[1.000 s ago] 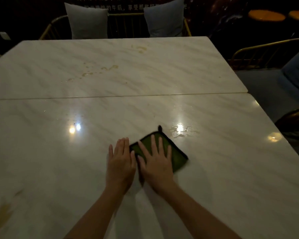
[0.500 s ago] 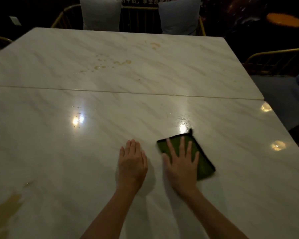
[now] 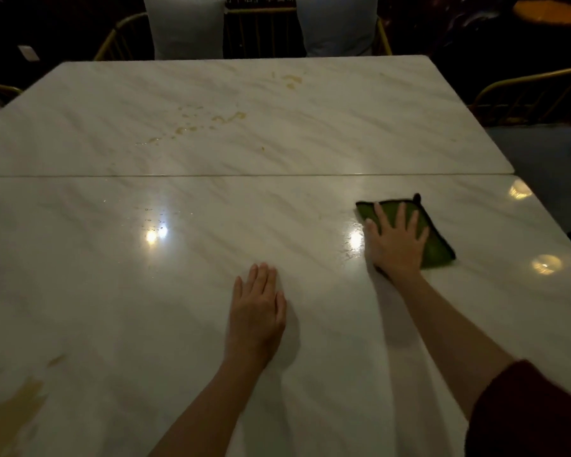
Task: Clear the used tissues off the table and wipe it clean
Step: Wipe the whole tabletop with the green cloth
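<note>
A folded green cloth (image 3: pixel 437 245) with a dark edge lies on the white marble table (image 3: pixel 112 291), right of the middle. My right hand (image 3: pixel 398 244) presses flat on it with fingers spread. My left hand (image 3: pixel 256 311) rests flat on the bare table nearer to me, fingers together, holding nothing. Brownish spill marks (image 3: pixel 211 122) dot the far half of the table, and a larger brown smear (image 3: pixel 14 413) sits at the near left corner. No tissues are in view.
A seam (image 3: pixel 211 175) splits the table into a near and a far half. Two chairs with grey cushions (image 3: pixel 185 26) stand behind the far edge. Gold metal chair frames (image 3: pixel 534 90) stand at the right, beyond the table's right edge.
My right hand has slid the green cloth to the right and away from me. My left hand stayed flat on the table, so the two hands are now well apart.
</note>
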